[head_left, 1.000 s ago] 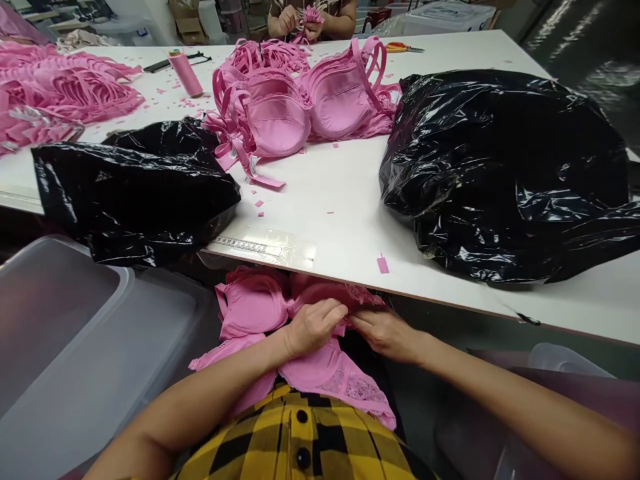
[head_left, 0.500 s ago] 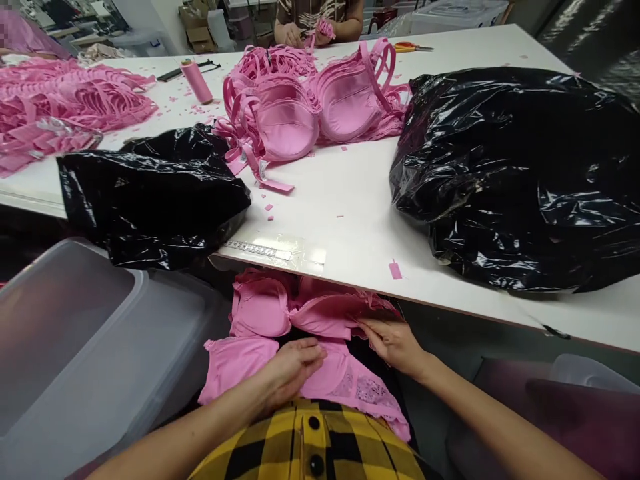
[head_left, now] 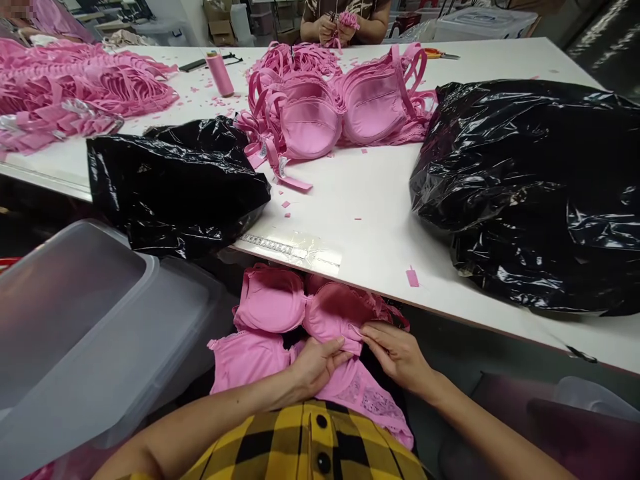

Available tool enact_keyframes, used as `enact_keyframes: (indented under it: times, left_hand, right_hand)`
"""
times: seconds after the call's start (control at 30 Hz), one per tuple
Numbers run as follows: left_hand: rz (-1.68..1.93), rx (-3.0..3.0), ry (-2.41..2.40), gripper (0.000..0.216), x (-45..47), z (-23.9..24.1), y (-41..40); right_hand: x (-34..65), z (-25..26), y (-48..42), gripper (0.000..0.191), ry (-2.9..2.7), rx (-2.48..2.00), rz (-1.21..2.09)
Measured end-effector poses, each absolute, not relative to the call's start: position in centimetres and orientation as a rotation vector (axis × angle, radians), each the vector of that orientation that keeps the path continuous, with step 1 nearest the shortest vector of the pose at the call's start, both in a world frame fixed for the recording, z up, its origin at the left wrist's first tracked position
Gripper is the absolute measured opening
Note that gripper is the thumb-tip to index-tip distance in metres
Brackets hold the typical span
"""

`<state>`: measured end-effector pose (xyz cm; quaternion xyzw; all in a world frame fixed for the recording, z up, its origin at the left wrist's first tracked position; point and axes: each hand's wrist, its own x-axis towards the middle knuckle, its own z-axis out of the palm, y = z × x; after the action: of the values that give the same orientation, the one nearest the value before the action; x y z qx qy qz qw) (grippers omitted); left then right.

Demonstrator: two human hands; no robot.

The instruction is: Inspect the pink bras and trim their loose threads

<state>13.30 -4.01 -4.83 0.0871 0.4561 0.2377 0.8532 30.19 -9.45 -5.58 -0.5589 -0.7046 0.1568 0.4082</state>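
Observation:
A pink bra point(head_left: 273, 303) lies across my lap, its cups facing up just below the table edge. Under its near side, more pink bra fabric with a lace wing point(head_left: 377, 400) is spread over my lap. My left hand point(head_left: 320, 363) pinches the lower edge of the bra's right-side cup between thumb and fingers. Close beside it, my right hand point(head_left: 395, 350) grips the band of the same bra at the cup's outer corner. The fingertips of both hands are partly hidden by the fabric.
Stacked pink bras point(head_left: 313, 127) stand on the white table point(head_left: 370, 247) between two black plastic bags point(head_left: 175, 183) point(head_left: 530, 193). Farther back are a thread cone point(head_left: 220, 75), scissors point(head_left: 440, 55) and a co-worker's hands point(head_left: 337, 28). A clear plastic bin point(head_left: 75, 320) stands at my left.
My left hand has moved right and taken hold of the cup's lower edge. The right-side cup now opens upward more. The camera view has shifted slightly left.

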Motion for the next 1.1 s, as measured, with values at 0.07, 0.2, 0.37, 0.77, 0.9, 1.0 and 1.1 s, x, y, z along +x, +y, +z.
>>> enact_keyframes:
  times: [0.07,0.2,0.37,0.77,0.9,1.0,1.1]
  left_hand:
    - [0.447,0.194,0.952,0.009,13.1,-4.8,-4.1]
    - [0.116,0.251,1.034,0.010,12.3,-2.9,-4.1]
    - [-0.141,1.084,0.965,0.017,11.3,0.4,-2.8]
    - [0.165,2.035,0.906,0.020,14.5,-4.2,-1.0]
    - [0.208,1.984,0.925,0.018,14.4,-4.9,-1.3]
    - [0.300,2.003,0.932,0.018,14.3,-5.4,-2.2]
    - [0.487,2.089,0.835,0.018,14.4,-6.1,-3.3]
  right_hand:
    - [30.0,-5.6,-9.6,0.018,-1.712,-1.461,0.482]
    - [30.2,-5.9,-10.3,0.019,-1.680,-1.531,0.496]
    - [30.5,-6.4,-11.0,0.018,-1.727,-1.492,0.343]
    - [29.9,-7.7,-11.6,0.025,-1.806,-1.447,0.189]
    - [30.2,-8.0,-11.8,0.031,-1.882,-1.422,0.223]
    - [30.3,-8.1,-11.7,0.031,-1.884,-1.380,0.263]
    - [29.7,-8.3,-11.6,0.026,-1.755,-1.398,0.336]
